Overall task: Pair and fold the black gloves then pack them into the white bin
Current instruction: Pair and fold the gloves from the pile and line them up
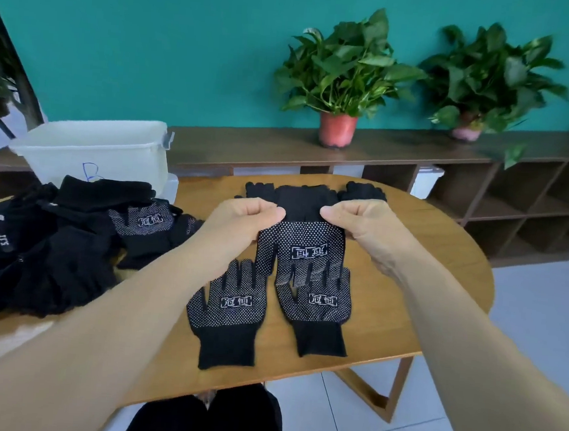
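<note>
— Where we begin, at the far left, what do we have?

— We have a pile of black gloves (48, 249) heaped on the bench (425, 258), with one dotted glove palm up at the pile's right edge. Behind the pile stands the white bin (95, 155), a blue letter on its side. We cannot see into it.

— And toward the middle?

— We find a flat glove (227, 315) near the front edge, dotted palm up, cuff toward us. Just beyond it our left hand (242, 222) is curled, thumb and fingers pinching the left corner of a cuff.

— Whose cuff?

— It belongs to the held glove (302, 247), which we keep between both hands. Its cuff is on the far side, its dotted palm faces us and its print reads upside down. Its fingers point toward us and overlap the fingertips of a second flat glove (316, 312), which lies just beside the first, also palm up.

— And the other side?

— Our right hand (360, 224) is curled too, pinching the right corner of that cuff. Past both hands we see more dark gloves (362, 190) on the bench.

— Further back?

— We see two potted plants (339, 84) on a long shelf (415, 150) against the teal wall.
</note>
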`<move>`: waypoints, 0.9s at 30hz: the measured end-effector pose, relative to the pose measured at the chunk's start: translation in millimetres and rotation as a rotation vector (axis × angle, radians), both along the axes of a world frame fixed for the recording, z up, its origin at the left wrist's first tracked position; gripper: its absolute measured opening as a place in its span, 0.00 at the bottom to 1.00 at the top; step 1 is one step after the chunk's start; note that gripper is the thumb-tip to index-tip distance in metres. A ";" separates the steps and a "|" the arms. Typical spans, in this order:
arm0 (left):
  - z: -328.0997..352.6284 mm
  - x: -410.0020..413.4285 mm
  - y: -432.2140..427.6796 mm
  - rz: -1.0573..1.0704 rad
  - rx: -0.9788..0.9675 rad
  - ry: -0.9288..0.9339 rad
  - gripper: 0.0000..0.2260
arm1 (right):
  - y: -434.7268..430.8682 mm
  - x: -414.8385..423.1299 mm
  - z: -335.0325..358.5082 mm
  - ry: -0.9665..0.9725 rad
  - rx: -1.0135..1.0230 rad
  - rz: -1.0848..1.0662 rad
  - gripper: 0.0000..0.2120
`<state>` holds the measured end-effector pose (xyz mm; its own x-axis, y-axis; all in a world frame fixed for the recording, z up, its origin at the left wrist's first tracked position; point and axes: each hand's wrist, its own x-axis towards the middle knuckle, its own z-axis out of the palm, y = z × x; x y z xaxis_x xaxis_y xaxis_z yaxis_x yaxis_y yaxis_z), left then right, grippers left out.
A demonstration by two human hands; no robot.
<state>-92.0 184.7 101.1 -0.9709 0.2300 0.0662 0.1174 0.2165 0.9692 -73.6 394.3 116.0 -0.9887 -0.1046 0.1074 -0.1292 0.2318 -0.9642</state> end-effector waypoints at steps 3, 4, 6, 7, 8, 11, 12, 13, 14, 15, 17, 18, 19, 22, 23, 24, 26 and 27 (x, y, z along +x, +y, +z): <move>-2.6 -23.0 20.0 0.018 0.012 -0.003 0.06 | 14.6 -14.5 0.5 0.007 -0.023 -0.057 0.12; -3.3 -30.4 26.3 0.019 0.009 -0.012 0.06 | 19.0 -20.0 -0.3 0.006 -0.024 -0.073 0.12; -4.8 -44.6 37.7 0.017 0.014 -0.028 0.05 | 26.6 -32.1 -4.0 -0.007 -0.019 -0.097 0.13; -6.0 -52.0 43.1 0.029 0.013 -0.033 0.05 | 30.1 -38.4 -6.6 -0.016 -0.017 -0.109 0.13; -7.3 -59.4 47.9 0.043 0.011 -0.035 0.05 | 33.2 -44.9 -9.6 -0.024 -0.014 -0.124 0.13; -8.7 -78.9 59.0 0.066 0.002 -0.018 0.04 | 40.3 -63.2 -14.7 -0.038 -0.007 -0.164 0.13; -8.9 -84.9 61.2 0.066 0.002 -0.007 0.04 | 42.3 -68.4 -15.7 -0.037 -0.012 -0.178 0.12; -9.2 -89.9 62.9 0.063 0.002 0.004 0.04 | 44.0 -72.5 -16.7 -0.034 -0.019 -0.191 0.12; -9.9 -93.2 64.0 0.062 -0.006 0.011 0.04 | 45.7 -75.8 -19.1 -0.026 -0.022 -0.202 0.13; -12.0 -95.3 64.7 0.063 -0.020 0.014 0.04 | 47.1 -77.6 -22.9 -0.016 -0.019 -0.209 0.13; -22.0 -94.9 65.5 0.049 -0.060 -0.003 0.04 | 49.3 -75.8 -36.1 -0.007 0.006 -0.211 0.15; -29.3 -91.4 65.2 0.035 -0.088 -0.011 0.04 | 50.0 -72.7 -44.2 -0.020 0.019 -0.208 0.16; -38.1 -87.6 64.6 0.023 -0.116 -0.011 0.04 | 50.6 -68.7 -52.3 -0.043 0.025 -0.201 0.17; -57.4 -80.4 62.1 0.018 -0.145 0.012 0.07 | 52.5 -61.1 -68.6 -0.102 0.019 -0.169 0.16; -59.9 -79.3 61.6 0.023 -0.147 0.022 0.07 | 52.5 -59.4 -69.9 -0.106 0.011 -0.159 0.15; -59.7 -78.6 61.5 0.030 -0.153 0.032 0.07 | 52.3 -58.5 -69.9 -0.103 0.012 -0.151 0.14; -55.0 -76.1 61.3 0.033 -0.172 0.050 0.04 | 51.0 -57.2 -67.6 -0.083 0.027 -0.139 0.14; -52.2 -74.7 61.1 0.034 -0.182 0.062 0.04 | 50.1 -55.7 -64.9 -0.071 0.033 -0.134 0.15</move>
<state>-166.7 245.7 49.0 -0.9737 0.2110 0.0862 0.1651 0.3921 0.9050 -129.3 444.4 51.1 -0.9990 0.0265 0.0349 -0.0263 0.2743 -0.9613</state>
